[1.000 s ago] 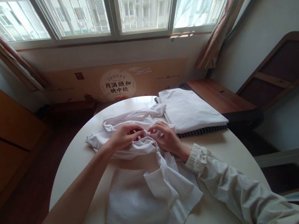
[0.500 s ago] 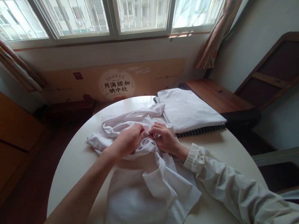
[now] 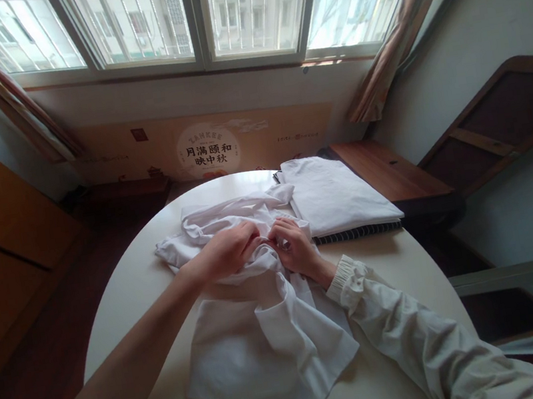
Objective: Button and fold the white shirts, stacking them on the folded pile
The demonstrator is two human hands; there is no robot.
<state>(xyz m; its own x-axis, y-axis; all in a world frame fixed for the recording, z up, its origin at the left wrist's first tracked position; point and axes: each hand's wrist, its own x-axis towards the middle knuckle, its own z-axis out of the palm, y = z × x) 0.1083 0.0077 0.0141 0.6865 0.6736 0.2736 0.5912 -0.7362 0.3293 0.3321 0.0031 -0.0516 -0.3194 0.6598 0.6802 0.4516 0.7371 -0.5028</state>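
A crumpled white garment, apparently a shirt (image 3: 270, 347), lies spread on the round table with its upper part bunched up. My left hand (image 3: 229, 251) is closed, pinching a fold near the middle of the garment. Close beside it on the right, my right hand (image 3: 292, 244) pinches the same area with thumb and fingertips. Only a small gap separates the two sets of fingertips. Exactly what part of the garment sits between them is too small to make out. Loose cloth hangs in folds below both hands toward me.
On the right rear of the white round table (image 3: 128, 316) lies a folded white cloth (image 3: 341, 194) on top of a dark striped one (image 3: 357, 233). Behind it stands a brown wooden surface (image 3: 388, 170). A printed banner (image 3: 255, 130) hangs under the window (image 3: 252, 13).
Both hands stay in nearly the same place. The fingers of my right hand have shifted slightly and curl more around the fold. The garment otherwise lies the same.
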